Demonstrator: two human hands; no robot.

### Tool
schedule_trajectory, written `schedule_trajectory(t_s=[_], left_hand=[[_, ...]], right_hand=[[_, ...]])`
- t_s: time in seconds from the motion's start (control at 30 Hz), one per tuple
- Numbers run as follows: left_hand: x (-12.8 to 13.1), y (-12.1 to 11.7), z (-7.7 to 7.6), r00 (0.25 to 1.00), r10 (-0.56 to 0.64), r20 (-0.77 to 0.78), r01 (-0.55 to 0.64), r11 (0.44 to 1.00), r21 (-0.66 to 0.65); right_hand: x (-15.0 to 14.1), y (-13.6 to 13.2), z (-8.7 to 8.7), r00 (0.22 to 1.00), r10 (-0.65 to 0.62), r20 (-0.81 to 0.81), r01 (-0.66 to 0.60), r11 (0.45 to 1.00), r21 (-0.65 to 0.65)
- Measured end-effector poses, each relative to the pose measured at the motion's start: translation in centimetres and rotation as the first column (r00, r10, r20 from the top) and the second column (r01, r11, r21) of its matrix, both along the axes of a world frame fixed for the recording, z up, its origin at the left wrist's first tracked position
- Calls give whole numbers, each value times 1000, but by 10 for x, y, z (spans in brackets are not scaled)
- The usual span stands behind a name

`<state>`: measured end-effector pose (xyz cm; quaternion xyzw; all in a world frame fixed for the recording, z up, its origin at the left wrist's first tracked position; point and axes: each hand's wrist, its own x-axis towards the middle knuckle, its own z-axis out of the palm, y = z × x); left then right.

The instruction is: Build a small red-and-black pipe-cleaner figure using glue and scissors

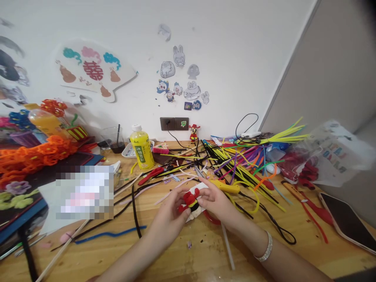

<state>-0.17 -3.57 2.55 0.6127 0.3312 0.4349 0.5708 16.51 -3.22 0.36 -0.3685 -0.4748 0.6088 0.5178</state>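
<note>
Near the center of the frame, slightly below the middle, a small red, black and yellow figure (pixel 192 204) sits between the 2 hands, raised above the wooden table (pixel 164 256). The left hand (pixel 172 209) comes in from the lower left, its fingers curled and mostly closed, its thumb pressed on the figure's left and lower edge. The right hand (pixel 216 201) reaches in from the lower right, likewise bent inward, with thumb and fingertips gripping the figure's right side. A white piece (pixel 200 189) shows behind the figure, between the hands; whether they are joined, I cannot tell. Just beyond the right hand lies a yellow tool (pixel 227 187) with a dark cord, and a pale stick (pixel 228 248) lies below the right wrist. A yellow bottle (pixel 142 149) stands left of center, and a phone (pixel 348 222) lies at the lower right.
</note>
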Motion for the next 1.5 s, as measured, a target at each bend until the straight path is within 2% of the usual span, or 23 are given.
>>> schedule_trajectory(t_s=[0.13, 0.3, 0.43, 0.57, 0.67, 0.73, 0.8, 0.93, 1.0, 1.13, 1.23, 1.3, 1.4, 1.5], left_hand=[[2, 0, 5, 998, -18, 66, 21, 999, -47], [2, 3, 1, 990, 138, -13, -138, 989, -45], [0, 5, 2, 976, 207, -71, -216, 960, -175], [-3, 7, 7, 966, 243, 90, -184, 889, -420], [-4, 9, 5, 934, 253, 253, -92, 853, -514], [-3, 10, 2, 932, 227, 282, -45, 846, -532], [-1, 10, -2, 958, 157, 242, -7, 850, -526], [4, 6, -5, 991, 5, 135, 53, 904, -425], [5, 4, -4, 991, -9, 133, 62, 914, -400], [4, 4, -4, 986, 34, 163, 38, 906, -421], [3, 9, -7, 976, 53, 213, 48, 894, -445], [1, 14, -9, 973, 88, 212, 17, 893, -451], [-4, 20, -6, 977, 155, 146, -82, 905, -417], [-9, 23, 3, 980, 191, 51, -161, 919, -360]], right_hand=[[1, 1, 0, 1000, -3, 3, 3, 1000, -10], [-3, 0, -1, 1000, -9, 6, 10, 1000, -22], [-7, 0, -1, 999, -16, -40, 15, 999, -39], [-6, -1, 3, 998, -34, -57, 32, 999, -33], [-6, -1, 6, 995, -73, -60, 72, 997, -27], [-6, -1, 7, 994, -85, -70, 83, 996, -27], [-6, -1, 6, 994, -79, -70, 77, 997, -22], [-6, 0, 4, 998, -52, -36, 53, 999, 8], [-6, 0, 4, 998, -45, -32, 46, 999, 17], [-7, 1, 5, 997, -66, -50, 67, 998, 16], [1, 3, 10, 990, -139, 38, 137, 989, 57], [11, 6, 13, 961, -253, 110, 236, 961, 142], [31, 13, 16, 894, -438, 97, 406, 882, 239], [47, 22, 14, 802, -564, 195, 480, 804, 351]])
